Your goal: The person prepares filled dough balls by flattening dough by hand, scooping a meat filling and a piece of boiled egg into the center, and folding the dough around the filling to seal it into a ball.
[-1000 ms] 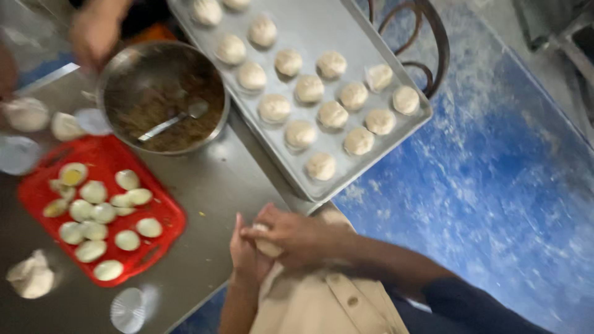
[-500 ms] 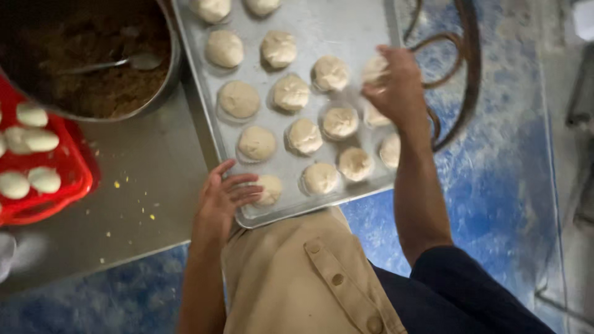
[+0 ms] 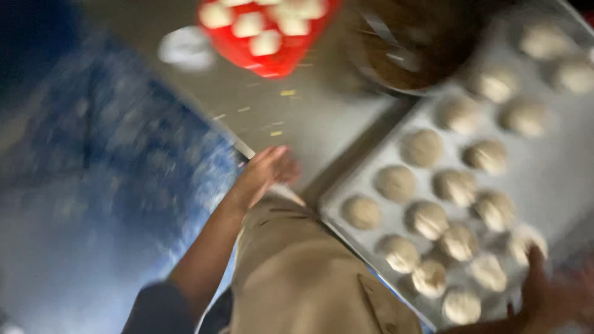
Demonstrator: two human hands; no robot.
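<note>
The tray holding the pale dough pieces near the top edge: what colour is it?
Red; the tray shows, blurred, in the head view, on the grey metal table.

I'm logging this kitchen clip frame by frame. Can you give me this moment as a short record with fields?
Left hand: left hand open, at the grey metal table edge, holding nothing visible
Right hand: right hand at the near corner of the flat metal baking tray; grip blurred
Tray: rows of round pale dough pieces
Also there: red plastic tray of pale pieces, round metal bowl with brown filling
Image: motion-blurred
</note>
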